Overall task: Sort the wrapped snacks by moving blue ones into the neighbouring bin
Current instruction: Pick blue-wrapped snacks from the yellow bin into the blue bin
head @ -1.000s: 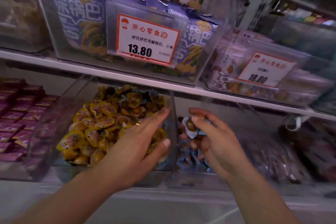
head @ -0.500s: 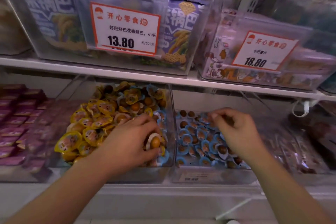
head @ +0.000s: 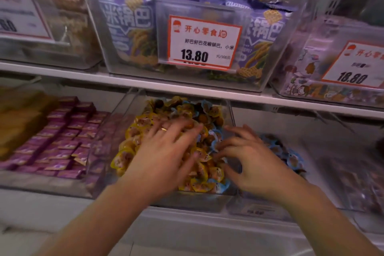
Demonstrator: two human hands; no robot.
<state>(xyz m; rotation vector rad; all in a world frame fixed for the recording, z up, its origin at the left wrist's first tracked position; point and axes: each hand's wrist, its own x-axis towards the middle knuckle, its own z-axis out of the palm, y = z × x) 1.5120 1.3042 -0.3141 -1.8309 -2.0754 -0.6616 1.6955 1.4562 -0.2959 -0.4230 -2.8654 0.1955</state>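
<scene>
Both forearms are bare from the bottom edge of the frame up to the wrists; no sleeve, watch or bracelet shows on either. The left hand wears one thin gold-coloured ring on a finger, a plain narrow band. The right hand carries no ring that can be seen. The nails look short and unpainted, though blur hides fine detail.

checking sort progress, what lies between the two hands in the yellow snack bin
Head view: blue-wrapped snacks among yellow-wrapped ones lie between the left hand and right hand.
</scene>
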